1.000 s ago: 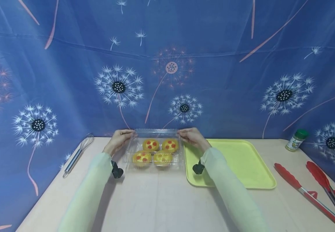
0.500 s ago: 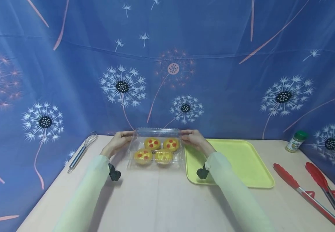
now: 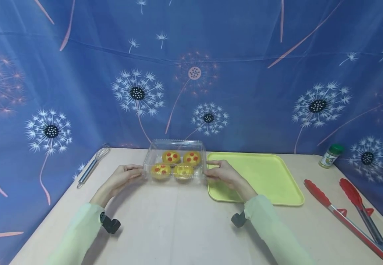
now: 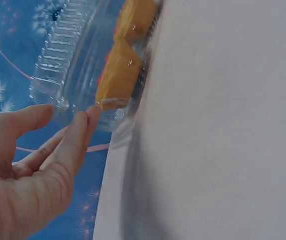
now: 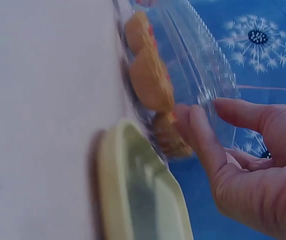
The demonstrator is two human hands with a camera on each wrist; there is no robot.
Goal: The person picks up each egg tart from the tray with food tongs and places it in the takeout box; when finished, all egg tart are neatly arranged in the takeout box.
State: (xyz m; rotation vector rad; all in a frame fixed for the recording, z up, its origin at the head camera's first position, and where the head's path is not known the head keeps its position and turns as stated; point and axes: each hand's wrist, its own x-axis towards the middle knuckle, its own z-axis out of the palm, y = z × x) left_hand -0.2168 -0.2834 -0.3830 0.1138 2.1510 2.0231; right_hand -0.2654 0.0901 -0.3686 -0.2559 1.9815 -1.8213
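A clear plastic clamshell box sits at the back of the table, holding several round yellow muffins dotted with red on top. My left hand is at the box's front left corner, thumb and fingers extended, fingertips right at the plastic. In the left wrist view, the forefinger's tip overlaps the lower wall beside a muffin. My right hand mirrors it at the front right corner, fingers fairly straight. In the right wrist view, its thumb and fingertips lie against the clear side wall.
Directly right of the box lies a yellow tray, partly under my right forearm's reach. A green-capped seasoning jar stands back right, with red-tipped tongs in front. A whisk lies at the left edge; a blue cloth hangs behind.
Both hands have left the box's back corners and come forward along its sides to the front corners. The head view has shifted slightly; the box stays in about the same place.
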